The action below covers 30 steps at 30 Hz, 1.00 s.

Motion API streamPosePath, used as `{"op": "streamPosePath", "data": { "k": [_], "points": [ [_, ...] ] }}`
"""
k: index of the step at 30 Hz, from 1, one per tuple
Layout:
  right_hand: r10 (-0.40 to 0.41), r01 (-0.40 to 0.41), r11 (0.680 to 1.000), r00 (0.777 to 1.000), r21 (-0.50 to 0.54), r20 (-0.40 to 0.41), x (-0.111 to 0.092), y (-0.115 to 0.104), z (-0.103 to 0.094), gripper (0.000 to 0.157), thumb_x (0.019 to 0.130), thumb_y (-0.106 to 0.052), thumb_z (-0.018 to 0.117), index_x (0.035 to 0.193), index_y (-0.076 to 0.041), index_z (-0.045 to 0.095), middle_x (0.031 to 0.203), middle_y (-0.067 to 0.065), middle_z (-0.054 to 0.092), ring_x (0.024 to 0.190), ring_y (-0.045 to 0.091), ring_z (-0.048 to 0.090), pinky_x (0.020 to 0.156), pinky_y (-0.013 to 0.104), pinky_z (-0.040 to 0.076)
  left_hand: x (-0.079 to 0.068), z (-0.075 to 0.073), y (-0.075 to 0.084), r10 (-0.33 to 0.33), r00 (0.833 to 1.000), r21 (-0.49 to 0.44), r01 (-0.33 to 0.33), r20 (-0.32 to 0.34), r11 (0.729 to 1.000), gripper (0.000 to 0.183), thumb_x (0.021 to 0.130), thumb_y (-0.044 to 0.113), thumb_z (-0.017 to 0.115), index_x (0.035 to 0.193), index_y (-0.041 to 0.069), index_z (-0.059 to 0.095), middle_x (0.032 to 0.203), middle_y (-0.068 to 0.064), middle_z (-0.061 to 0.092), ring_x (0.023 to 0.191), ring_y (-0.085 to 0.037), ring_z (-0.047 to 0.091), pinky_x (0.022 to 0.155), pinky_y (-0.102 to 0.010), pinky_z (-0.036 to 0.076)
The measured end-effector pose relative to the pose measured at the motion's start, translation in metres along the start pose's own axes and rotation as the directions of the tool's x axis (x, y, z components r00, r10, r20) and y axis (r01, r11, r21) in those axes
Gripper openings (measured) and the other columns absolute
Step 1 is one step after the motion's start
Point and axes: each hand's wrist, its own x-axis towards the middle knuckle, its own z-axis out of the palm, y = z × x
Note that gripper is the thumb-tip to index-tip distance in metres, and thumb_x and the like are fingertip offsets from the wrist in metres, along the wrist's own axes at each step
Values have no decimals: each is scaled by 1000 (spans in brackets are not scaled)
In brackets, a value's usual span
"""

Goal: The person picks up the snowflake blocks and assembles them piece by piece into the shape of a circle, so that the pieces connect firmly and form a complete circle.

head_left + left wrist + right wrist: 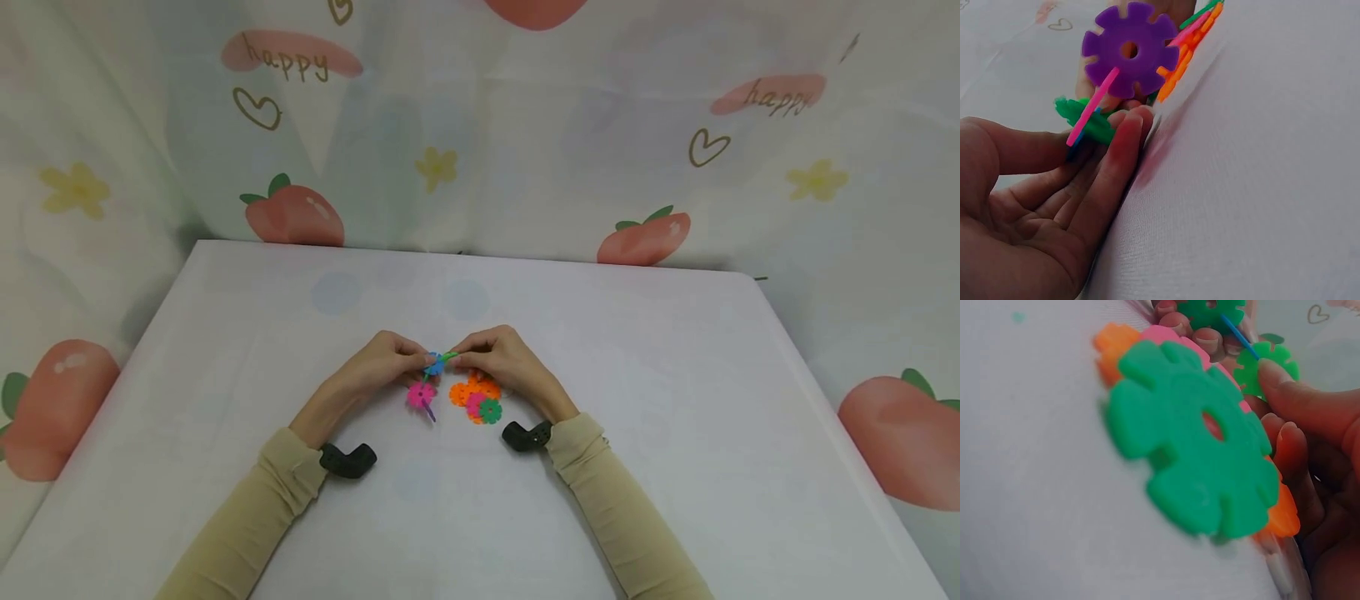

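Observation:
My left hand [378, 364] pinches a small chain of slotted plastic snowflake discs near its blue disc [434, 364]. From that end hang a dark green disc [1102, 129], a pink disc [421, 395] and a purple disc [1099, 51], joined at angles by their slots. With thumb and fingers, my right hand [510, 367] holds a light green disc [1249, 370] against the blue one. In the right wrist view the blue disc shows edge-on, meeting both the dark green and the light green disc. Fingers partly hide the joint.
Just below my right hand lies a small pile of loose discs: several orange discs [460, 395], a pink one [474, 403] and a green one [491, 411] on top. The white-covered table [420, 533] meets a printed curtain [525, 167] at the back.

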Motion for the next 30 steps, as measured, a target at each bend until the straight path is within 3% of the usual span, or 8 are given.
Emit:
{"op": "streamPosePath", "data": {
  "k": [9, 14, 22, 27, 30],
  "points": [
    [-7, 9, 998, 999, -61, 33, 1, -5, -6, 13, 95, -28, 75, 104, -21, 82, 90, -1, 77, 73, 18, 59, 65, 25, 49, -5, 0, 7, 42, 999, 4, -42, 32, 999, 28, 103, 18, 61, 107, -7, 73, 91, -9, 77, 79, -15, 68, 73, -25, 58],
    [-20, 28, 994, 997, -102, 76, -2, -13, -21, 24, 97, -23, 71, 119, -15, 76, 95, 4, 76, 80, 22, 66, 74, 30, 55, -7, 0, 10, 37, 997, -15, -36, 69, 999, 29, 104, 20, 60, 115, -6, 68, 98, -11, 77, 83, -17, 69, 76, -27, 60],
    [53, -37, 943, 998, -330, 39, -12, -27, -41, 20, 95, -21, 72, 113, -14, 78, 101, 1, 76, 85, 19, 63, 77, 31, 51, -6, 1, 10, 31, 999, 29, -32, 45, 999, 33, 103, 20, 59, 124, -5, 63, 99, -8, 74, 82, -17, 64, 76, -26, 57],
    [47, -10, 919, 995, -393, 86, -22, -26, -43, 22, 96, -17, 71, 116, -11, 76, 104, 2, 76, 88, 17, 65, 80, 31, 53, -7, 1, 11, 38, 998, 87, -42, 41, 995, 39, 101, 21, 57, 135, 1, 60, 99, -9, 76, 87, -19, 66, 83, -28, 54],
    [35, 10, 915, 994, -404, 106, -29, -25, -44, 22, 95, -14, 71, 117, -9, 75, 102, 2, 76, 87, 16, 67, 82, 32, 54, -8, 0, 13, 47, 997, 71, -51, 56, 996, 40, 101, 19, 55, 137, 2, 59, 100, -12, 77, 91, -21, 68, 88, -30, 54]
  ]
}}
